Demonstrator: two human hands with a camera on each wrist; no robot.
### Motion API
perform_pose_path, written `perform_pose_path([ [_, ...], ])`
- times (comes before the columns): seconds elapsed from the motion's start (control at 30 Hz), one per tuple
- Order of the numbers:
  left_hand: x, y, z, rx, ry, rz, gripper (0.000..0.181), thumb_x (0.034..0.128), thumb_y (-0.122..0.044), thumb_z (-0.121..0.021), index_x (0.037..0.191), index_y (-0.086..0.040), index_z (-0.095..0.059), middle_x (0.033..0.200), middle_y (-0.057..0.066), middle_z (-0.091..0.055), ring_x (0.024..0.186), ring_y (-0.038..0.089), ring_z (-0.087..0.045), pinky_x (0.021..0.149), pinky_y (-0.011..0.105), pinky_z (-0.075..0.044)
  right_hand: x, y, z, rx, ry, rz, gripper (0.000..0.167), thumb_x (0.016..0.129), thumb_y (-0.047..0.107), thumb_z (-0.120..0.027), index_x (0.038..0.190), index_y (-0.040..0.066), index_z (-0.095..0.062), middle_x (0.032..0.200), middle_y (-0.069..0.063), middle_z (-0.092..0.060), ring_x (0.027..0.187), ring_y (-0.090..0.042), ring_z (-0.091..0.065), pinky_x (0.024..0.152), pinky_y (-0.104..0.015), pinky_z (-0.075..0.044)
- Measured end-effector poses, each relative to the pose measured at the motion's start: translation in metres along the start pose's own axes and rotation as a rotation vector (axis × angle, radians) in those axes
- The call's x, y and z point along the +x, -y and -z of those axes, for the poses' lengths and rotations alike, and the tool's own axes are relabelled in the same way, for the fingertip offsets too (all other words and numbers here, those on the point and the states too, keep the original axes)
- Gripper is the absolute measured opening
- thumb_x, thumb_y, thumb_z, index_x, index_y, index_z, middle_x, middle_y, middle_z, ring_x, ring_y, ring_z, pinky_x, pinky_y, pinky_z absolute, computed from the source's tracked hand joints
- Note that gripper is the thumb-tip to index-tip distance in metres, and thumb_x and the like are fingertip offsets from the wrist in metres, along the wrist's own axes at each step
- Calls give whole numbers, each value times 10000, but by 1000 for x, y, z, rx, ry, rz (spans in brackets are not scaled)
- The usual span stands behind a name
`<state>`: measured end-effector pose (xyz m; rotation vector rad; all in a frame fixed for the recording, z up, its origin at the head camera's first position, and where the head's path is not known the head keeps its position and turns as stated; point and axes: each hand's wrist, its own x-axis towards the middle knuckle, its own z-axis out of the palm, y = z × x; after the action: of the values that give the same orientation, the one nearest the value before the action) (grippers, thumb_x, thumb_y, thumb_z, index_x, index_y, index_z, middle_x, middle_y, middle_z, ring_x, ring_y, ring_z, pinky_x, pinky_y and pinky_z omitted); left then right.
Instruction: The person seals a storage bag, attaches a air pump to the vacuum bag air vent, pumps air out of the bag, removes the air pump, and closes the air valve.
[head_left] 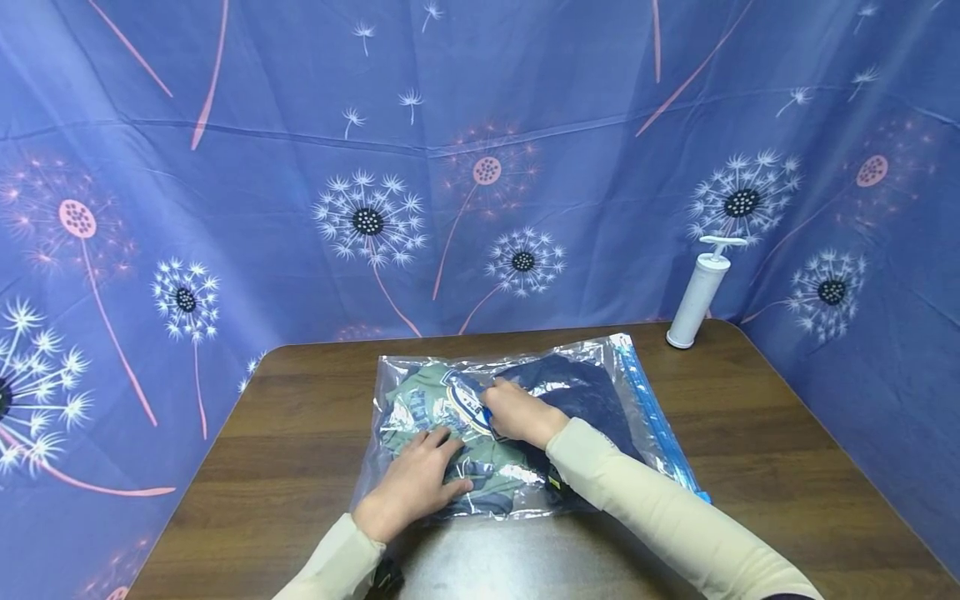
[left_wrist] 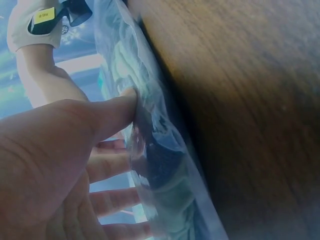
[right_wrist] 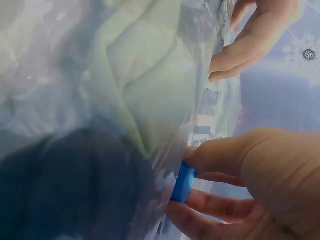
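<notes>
A clear plastic vacuum storage bag (head_left: 615, 367) lies flat on the table. Inside it are a green garment (head_left: 416, 400) on the left and a dark navy garment (head_left: 577, 392) on the right. My right hand (head_left: 520, 410) is over the middle of the bag. In the right wrist view, its thumb and fingers pinch a blue valve cap (right_wrist: 183, 182) on the bag's surface. My left hand (head_left: 416, 483) rests on the bag's lower left part with fingers spread. The thumb (left_wrist: 117, 112) touches the plastic in the left wrist view.
A white hand pump (head_left: 697, 300) stands upright at the table's back right corner. The bag's blue zip seal (head_left: 656, 408) runs along its right side. Behind the brown wooden table (head_left: 285, 450) hangs a blue dandelion-print curtain (head_left: 300, 275).
</notes>
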<state>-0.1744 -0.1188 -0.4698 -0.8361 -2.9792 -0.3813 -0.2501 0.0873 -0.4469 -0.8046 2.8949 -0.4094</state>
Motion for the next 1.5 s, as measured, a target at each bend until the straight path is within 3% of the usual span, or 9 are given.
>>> perform_pose_path([
  [0.4,1,0,0,-5,12,5,621,873,-462,-792,1337,-78,-646,1405,186,-590,1267,539,-549,1047,662,-469,5,-2,0,-60,-11,30,118,910,-12,-708,1012,28,-752,1060,-178,-702,1050,-333,-669,859,-443,-574],
  [0.73,0,0,-1,-17,5,11,621,871,-455,-795,1339,-77,-643,1417,200,-584,1279,544,-538,1048,678,-459,6,-9,3,-56,13,138,191,859,-11,-771,1048,14,-779,1038,-138,-743,996,-303,-687,895,-406,-588],
  [1.07,0,-1,-1,-16,-1,1,619,873,-443,-795,1341,-69,-641,1416,215,-584,1267,553,-544,1028,694,-466,5,-14,4,-60,28,179,257,827,-56,-744,1066,26,-789,1067,-133,-732,996,-294,-678,916,-410,-574],
  [1.3,0,-2,0,-27,6,-5,622,873,-433,-798,1345,-61,-638,1424,229,-578,1267,574,-534,1036,701,-455,2,-14,1,-57,29,142,331,820,-73,-695,1122,43,-769,1125,-131,-699,1031,-276,-651,924,-424,-565],
  [1.43,0,-2,0,-33,1,-6,620,871,-428,-802,1337,-53,-641,1408,228,-584,1259,574,-536,1021,708,-461,1,-10,0,-23,32,59,368,876,39,-741,1242,55,-713,1236,-167,-642,1126,-332,-606,974,-473,-544],
  [1.5,0,-2,1,-31,-7,-11,616,865,-423,-808,1326,-48,-644,1390,225,-592,1246,571,-545,1005,709,-470,1,-6,0,-1,30,-7,415,908,121,-757,1310,55,-673,1252,-191,-607,1098,-342,-579,949,-485,-539],
])
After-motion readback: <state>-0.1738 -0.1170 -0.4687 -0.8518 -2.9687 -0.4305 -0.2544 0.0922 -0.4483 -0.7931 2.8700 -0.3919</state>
